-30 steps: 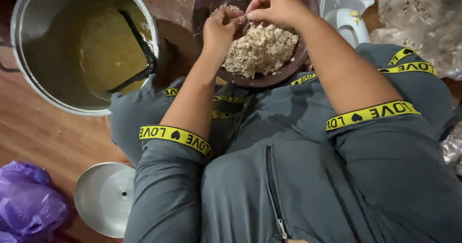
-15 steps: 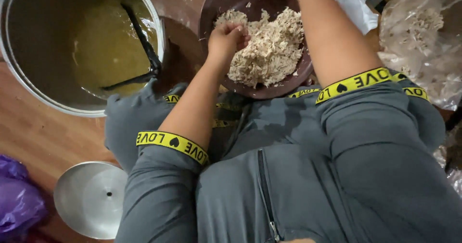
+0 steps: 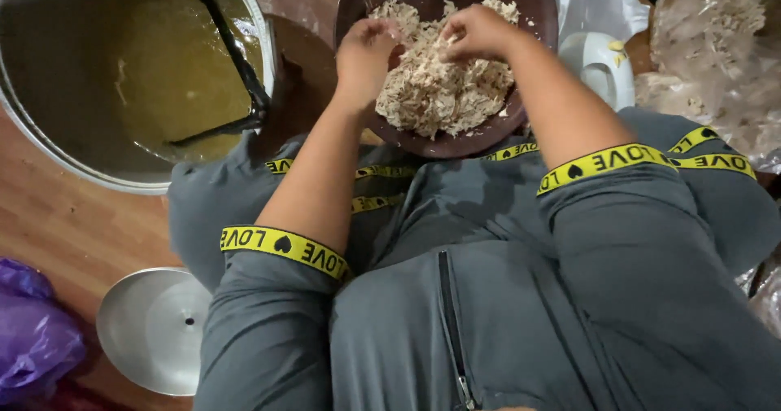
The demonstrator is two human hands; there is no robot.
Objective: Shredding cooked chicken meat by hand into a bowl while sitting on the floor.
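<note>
Dark brown and round, a bowl (image 3: pixel 521 20) is resting on the person's lap, far from the camera and slightly right of centre, and it is holding a heap of pale shredded meat (image 3: pixel 439 94) that is filling most of its near half. The left hand (image 3: pixel 364 53) is reaching into the bowl's left side with its fingers curled down onto the shreds; whether they are pinching a piece cannot be told. The right hand (image 3: pixel 476 32) is sitting on top of the heap, its fingers closed together on a clump of the shredded meat.

To the far left, a large metal pot (image 3: pixel 49 94) is standing on the wooden floor (image 3: pixel 73 232), holding a murky yellow-green broth (image 3: pixel 175 69). A black ladle (image 3: pixel 236 69) is leaning inside it, its handle running up toward the far rim. Near left, a shiny metal lid (image 3: pixel 150 330) is lying flat on the floor, with a purple plastic bag (image 3: pixel 32 334) just beside it at the left edge. At the far right, a clear plastic bag (image 3: pixel 716 45) is holding more pale shreds, and a white object (image 3: pixel 598 65) is sitting between it and the bowl.
</note>
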